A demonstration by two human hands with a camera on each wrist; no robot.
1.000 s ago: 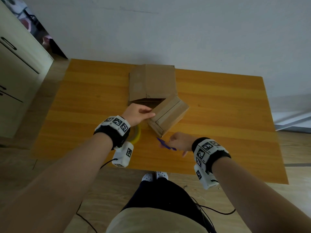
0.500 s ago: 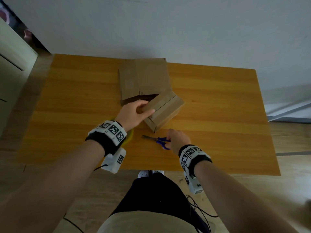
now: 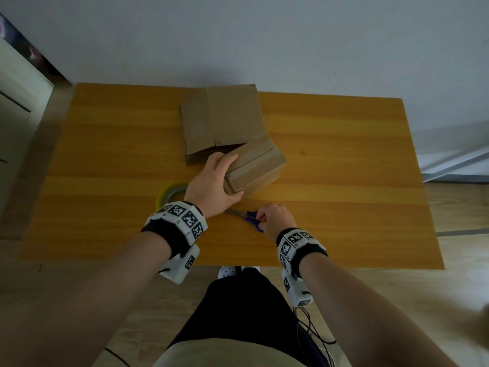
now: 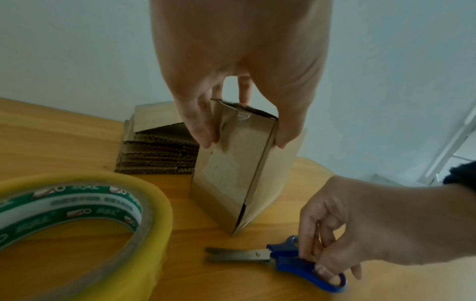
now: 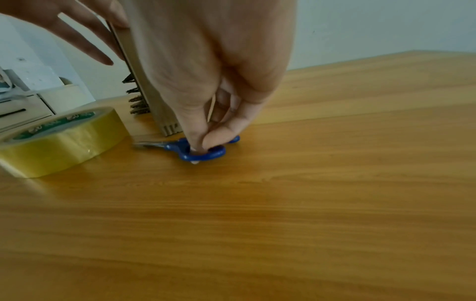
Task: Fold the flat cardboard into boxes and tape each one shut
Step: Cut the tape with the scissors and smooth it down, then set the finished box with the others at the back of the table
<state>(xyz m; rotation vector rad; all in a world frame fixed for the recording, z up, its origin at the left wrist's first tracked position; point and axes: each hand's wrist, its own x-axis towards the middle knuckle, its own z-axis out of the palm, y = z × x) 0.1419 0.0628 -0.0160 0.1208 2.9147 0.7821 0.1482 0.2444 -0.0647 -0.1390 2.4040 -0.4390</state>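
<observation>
Your left hand (image 3: 214, 184) is gripping the near end of the box (image 3: 255, 165), thumb and fingers clamping opposite faces, likely steadying it on the table (image 3: 344, 160) by the flat stack (image 3: 222, 120); your right hand (image 3: 275, 217) is pinching the scissors (image 4: 283, 257) by the blue handle, blades lying flat; the tape (image 4: 77, 203) is sitting just left, probably kept within reach

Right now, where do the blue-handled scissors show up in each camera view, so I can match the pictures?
Head: blue-handled scissors lie just below centre, under the right hand.
Left wrist: scissors at bottom right, handles pinched by the right hand.
Right wrist: scissors left of centre, under the fingers.
Shared landmark: the yellow tape roll, left of the scissors in every view.
</observation>
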